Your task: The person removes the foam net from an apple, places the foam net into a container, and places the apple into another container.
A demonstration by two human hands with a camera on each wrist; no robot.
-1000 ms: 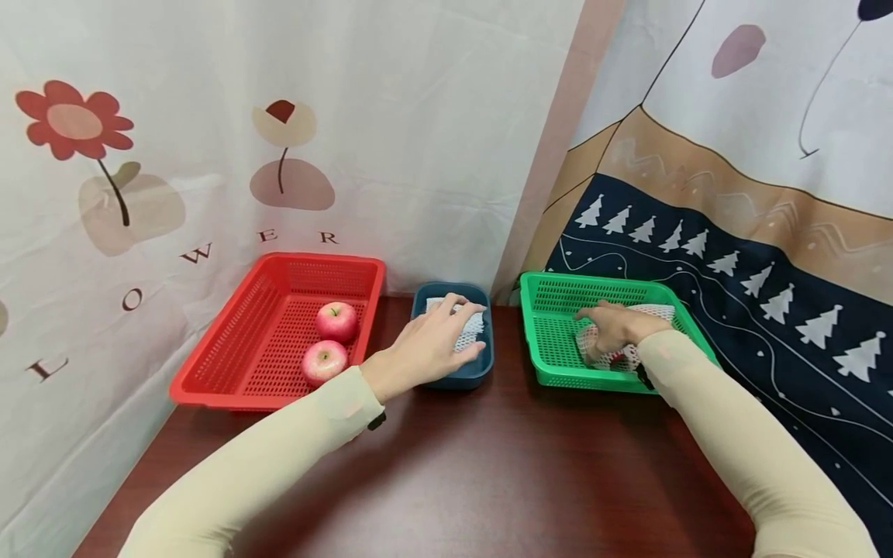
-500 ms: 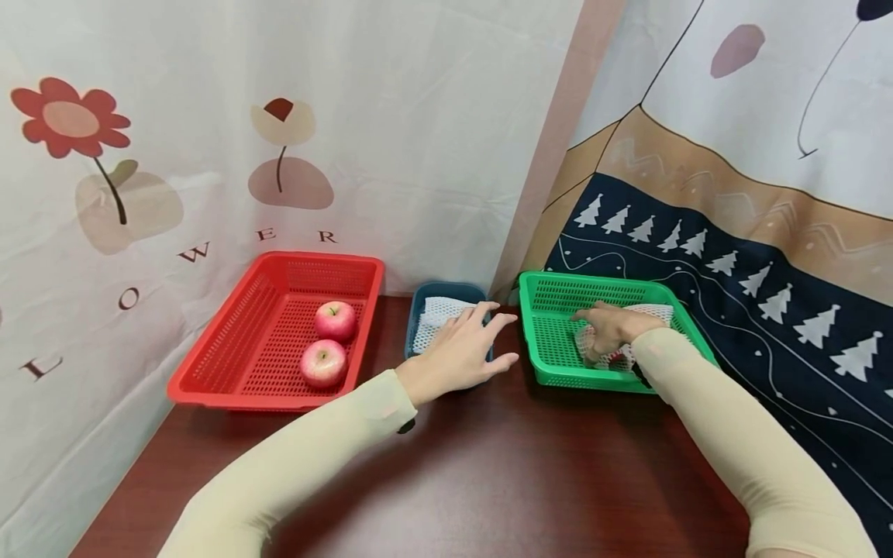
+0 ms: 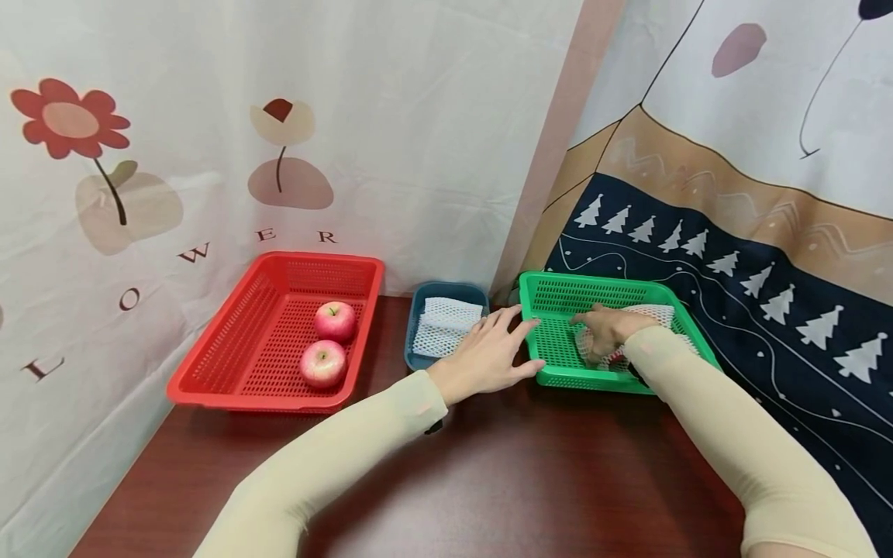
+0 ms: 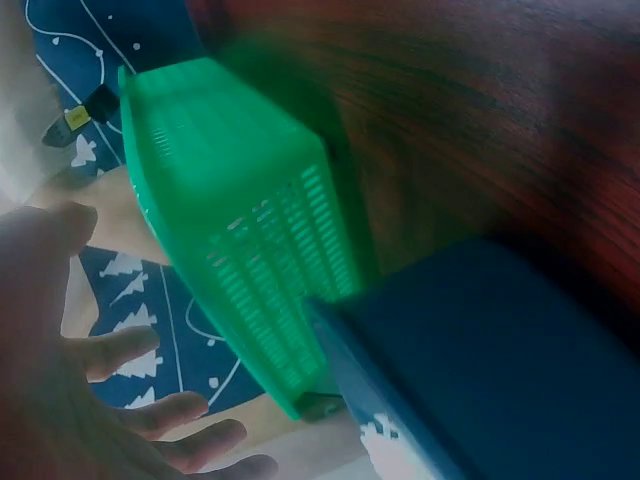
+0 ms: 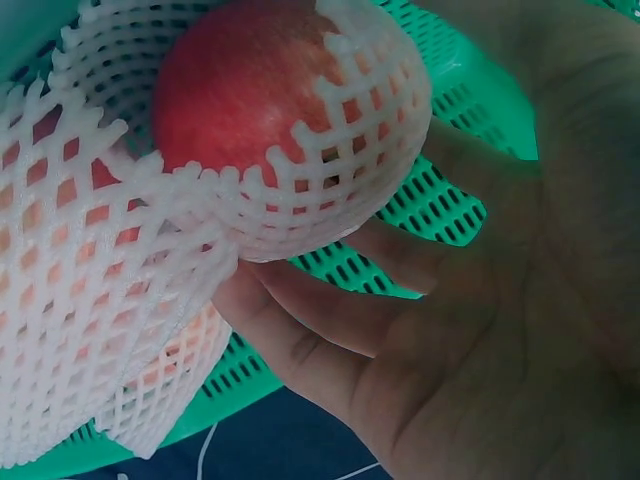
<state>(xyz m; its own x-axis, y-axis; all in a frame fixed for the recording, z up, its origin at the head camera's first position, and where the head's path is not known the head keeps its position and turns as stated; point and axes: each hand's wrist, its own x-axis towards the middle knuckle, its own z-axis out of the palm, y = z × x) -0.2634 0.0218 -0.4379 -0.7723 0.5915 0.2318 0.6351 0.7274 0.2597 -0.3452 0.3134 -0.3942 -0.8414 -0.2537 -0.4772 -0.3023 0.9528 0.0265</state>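
Observation:
In the head view, my left hand (image 3: pixel 484 355) hovers with spread fingers between the blue basket (image 3: pixel 418 362) and the green basket (image 3: pixel 593 380), holding nothing. The left wrist view shows those fingers (image 4: pixel 170 412) apart from the green basket's side. My right hand (image 3: pixel 605 332) reaches inside the green basket. In the right wrist view its fingers curl round a red apple (image 5: pixel 235 95) partly covered by a white foam net (image 5: pixel 330 190). Beside it lies more netted fruit (image 5: pixel 80 260). White foam nets (image 3: pixel 446 318) lie in the blue basket.
At the left stands a red basket (image 3: pixel 230 353) with two bare apples, one (image 3: pixel 335 320) behind the other (image 3: pixel 324 364). The baskets sit on a dark wooden table (image 3: pixel 530 473). A printed curtain (image 3: pixel 432 155) hangs directly behind them.
My left hand has moved right, from over the blue basket to the green basket's left edge, uncovering the foam nets. My right hand stays in the green basket, nearly still.

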